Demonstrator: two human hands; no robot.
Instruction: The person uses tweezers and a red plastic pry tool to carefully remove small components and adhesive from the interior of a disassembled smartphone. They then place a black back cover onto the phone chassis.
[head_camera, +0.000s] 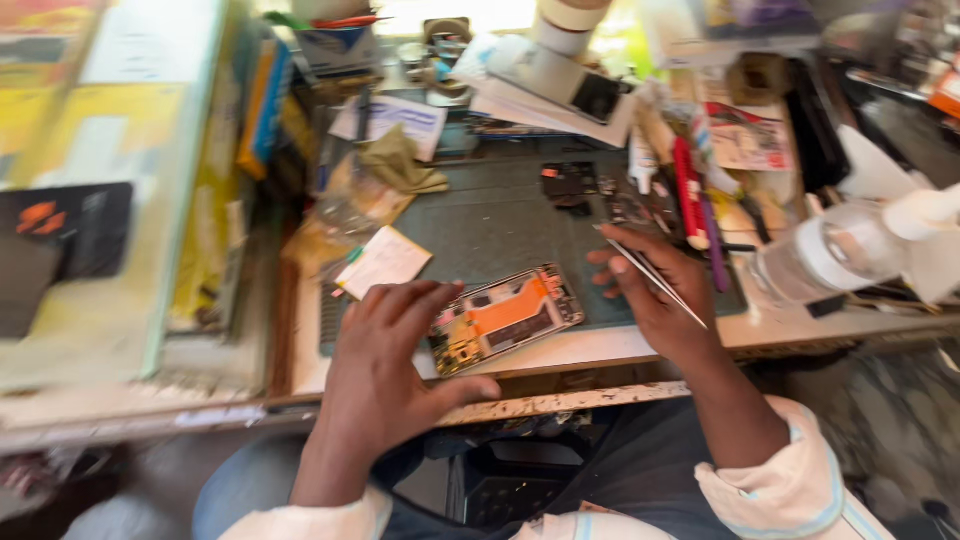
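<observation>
Nearest to the camera, both forearms in pale rolled sleeves reached out over the lap to the edge of the surface (600, 350). The left hand (385, 370) lay flat, its fingers spread and pressing on the left end of an opened phone (505, 318), so its grip was open and only holding the thing down. The phone lay face down on the near part of a dark green mat (490, 225), with an orange part visible inside. Its long axis ran from near left to far right, a little tilted. The right hand (655, 295) was just beside the right end of the phone, apart from it, and its fingers were pinched on thin metal tweezers (655, 280). The far tip of the tweezers pointed left and away, above the right end of the phone. The left hand was therefore the one touching the phone, and the phone lay to the left of the tweezers.

Farther on the mat, a pale yellow square note (385, 262) lay at the left and some small dark parts (570, 185) at the middle. At the right stood a clear plastic bottle (835, 255), lying over, and red and purple pens (695, 205). At the far left leaned yellow and blue flat packages (265, 100); white papers (540, 85) lay far in the middle.
</observation>
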